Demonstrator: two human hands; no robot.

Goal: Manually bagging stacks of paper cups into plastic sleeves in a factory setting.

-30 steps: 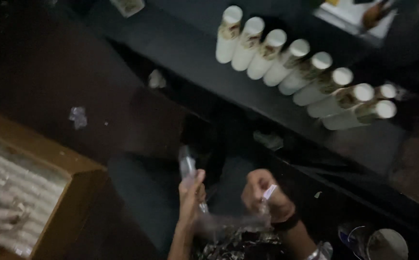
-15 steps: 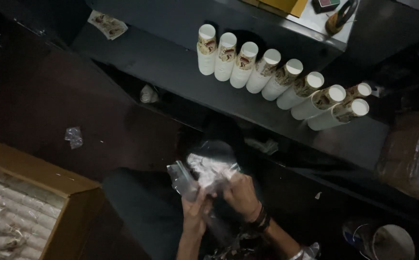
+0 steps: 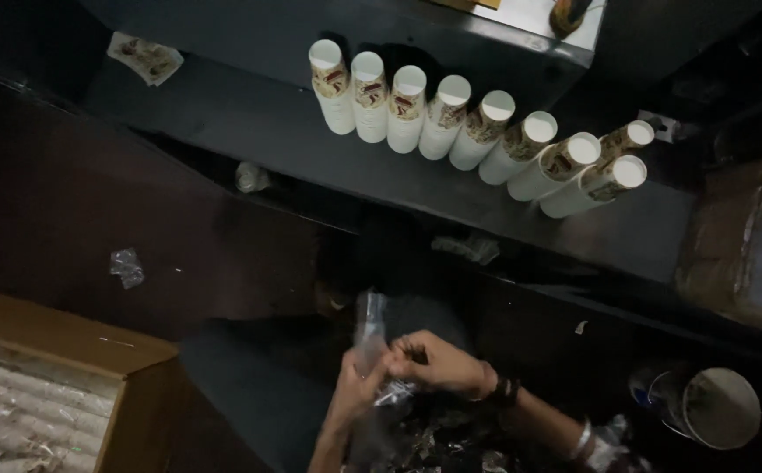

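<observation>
My left hand (image 3: 352,396) and my right hand (image 3: 438,362) meet low in the middle, both gripping a clear plastic wrapper (image 3: 369,331) that sticks up between them. My right wrist wears a dark band. Crumpled clear plastic (image 3: 438,438) lies just below the hands. Above, several stacks of white paper cups (image 3: 451,118) with printed patterns stand in a row on a dark shelf (image 3: 249,123).
An open cardboard box (image 3: 57,337) at the lower left holds wrapped cup stacks. A scrap of plastic (image 3: 126,266) lies on the dark floor. A round metal container (image 3: 718,407) sits at the lower right, a brown carton (image 3: 744,241) at the right edge.
The hands have come together and moved slightly down. The bunched plastic that was held up half a second ago is now a narrow strip pinched between both hands.
</observation>
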